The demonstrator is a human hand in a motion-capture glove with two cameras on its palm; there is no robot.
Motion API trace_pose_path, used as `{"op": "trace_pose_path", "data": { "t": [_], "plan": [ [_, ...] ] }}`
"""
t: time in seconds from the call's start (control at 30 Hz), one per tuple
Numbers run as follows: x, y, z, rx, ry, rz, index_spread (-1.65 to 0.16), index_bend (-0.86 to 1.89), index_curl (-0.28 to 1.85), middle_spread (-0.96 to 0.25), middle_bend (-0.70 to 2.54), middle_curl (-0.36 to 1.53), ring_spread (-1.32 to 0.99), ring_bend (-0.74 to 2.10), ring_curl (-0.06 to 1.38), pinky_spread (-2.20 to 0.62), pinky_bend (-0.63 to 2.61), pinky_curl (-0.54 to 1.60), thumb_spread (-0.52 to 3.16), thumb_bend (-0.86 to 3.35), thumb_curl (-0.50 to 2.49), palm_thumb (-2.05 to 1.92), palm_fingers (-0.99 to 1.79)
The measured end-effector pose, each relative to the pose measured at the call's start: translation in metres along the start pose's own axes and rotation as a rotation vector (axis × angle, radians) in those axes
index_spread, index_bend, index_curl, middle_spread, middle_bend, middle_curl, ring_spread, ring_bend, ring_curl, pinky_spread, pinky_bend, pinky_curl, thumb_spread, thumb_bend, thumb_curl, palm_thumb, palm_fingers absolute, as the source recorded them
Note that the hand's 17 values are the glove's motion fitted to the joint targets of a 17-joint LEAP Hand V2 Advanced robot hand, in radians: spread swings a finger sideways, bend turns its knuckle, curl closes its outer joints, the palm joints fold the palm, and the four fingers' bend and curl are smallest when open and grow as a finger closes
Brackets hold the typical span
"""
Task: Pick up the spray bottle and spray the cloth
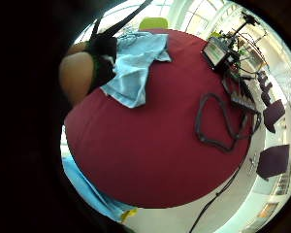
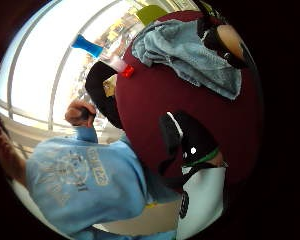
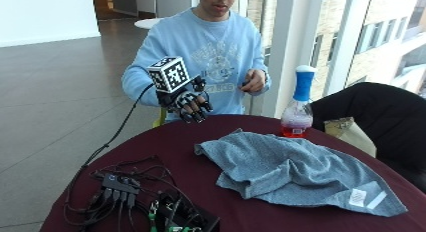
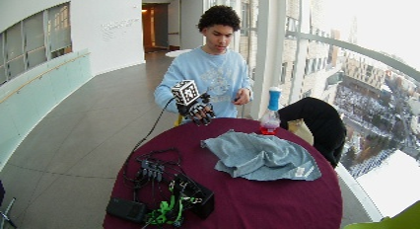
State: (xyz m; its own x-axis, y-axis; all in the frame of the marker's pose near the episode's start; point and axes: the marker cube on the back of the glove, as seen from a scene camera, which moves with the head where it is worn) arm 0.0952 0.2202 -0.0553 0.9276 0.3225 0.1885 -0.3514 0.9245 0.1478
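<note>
Maroon table (image 3: 200, 157), spray bottle (image 3: 297, 104) holding red liquid beside cloth (image 3: 293, 172), hand (image 3: 188, 103) raised, loosely curled, empty

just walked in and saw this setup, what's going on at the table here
A person in a light blue sweatshirt sits at a round table with a maroon cloth cover. The black-gloved right hand hovers above the near edge, fingers loosely curled, holding nothing. The clear spray bottle with a blue top stands untouched beside a crumpled grey-blue cloth.

Outside views face the person across the table (image 3: 200, 157) — palm views overlook it.
</note>
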Motion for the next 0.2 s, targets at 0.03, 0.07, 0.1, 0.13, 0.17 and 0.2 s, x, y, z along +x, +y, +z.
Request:
{"op": "trace_pose_path", "data": {
  "t": [0.03,0.07,0.1,0.13,0.17,0.2],
  "plan": [
    [0.0031,0.0015,-0.0015,0.003,0.003,0.006,-0.31,0.13,0.27,-0.07,0.31,0.44,-0.02,0.29,0.34,0.14,0.23,0.36,1.12,-0.02,0.38,0.73,0.81],
    [0.0058,0.0027,-0.0028,0.007,0.007,0.011,-0.31,0.13,0.27,-0.07,0.31,0.44,-0.02,0.29,0.34,0.15,0.22,0.36,1.13,-0.02,0.37,0.73,0.81],
    [0.0081,0.0035,-0.0038,0.01,0.01,0.014,-0.31,0.13,0.27,-0.07,0.31,0.44,-0.02,0.29,0.34,0.15,0.22,0.36,1.13,-0.02,0.37,0.73,0.82],
    [0.01,0.004,-0.0045,0.013,0.015,0.016,-0.31,0.13,0.27,-0.07,0.3,0.44,-0.02,0.29,0.34,0.15,0.22,0.36,1.13,-0.02,0.37,0.73,0.82],
    [0.0114,0.0042,-0.005,0.015,0.019,0.017,-0.31,0.13,0.27,-0.07,0.3,0.44,-0.02,0.28,0.34,0.15,0.22,0.36,1.13,-0.02,0.37,0.73,0.82],
    [0.0122,0.0042,-0.0053,0.017,0.021,0.018,-0.31,0.13,0.27,-0.07,0.3,0.44,-0.02,0.28,0.34,0.15,0.22,0.36,1.13,-0.02,0.37,0.73,0.82]
  ]
}}
